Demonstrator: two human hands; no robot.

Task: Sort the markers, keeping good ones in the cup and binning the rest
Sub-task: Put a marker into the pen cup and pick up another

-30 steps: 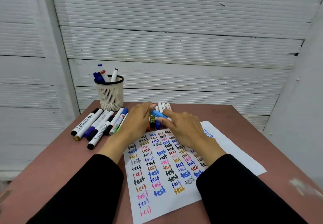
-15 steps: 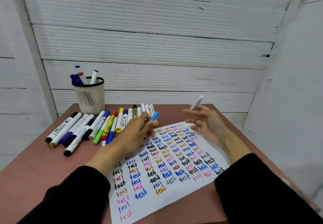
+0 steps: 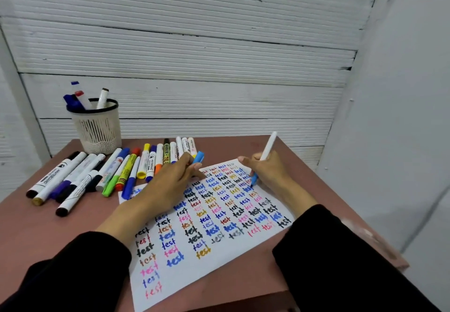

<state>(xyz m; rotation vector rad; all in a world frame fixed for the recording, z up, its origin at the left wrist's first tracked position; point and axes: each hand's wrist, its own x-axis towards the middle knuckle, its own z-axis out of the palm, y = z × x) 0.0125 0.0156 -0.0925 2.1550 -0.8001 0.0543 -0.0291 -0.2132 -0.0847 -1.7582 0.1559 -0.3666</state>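
R hand [image 3: 266,169] grips marker [image 3: 267,147], tip down-left on paper [image 3: 219,251]; L hand [image 3: 170,182] pinches cap [image 3: 198,157].

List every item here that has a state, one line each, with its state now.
Blue marker: uncapped, gripped by the right hand, tip on the paper.
Blue cap: off the marker, held by the left hand.
Paper: flat on the table, covered with rows of "test".
Cup: upright, holding a few markers.
Loose markers: capped, lying on the table beside the cup.
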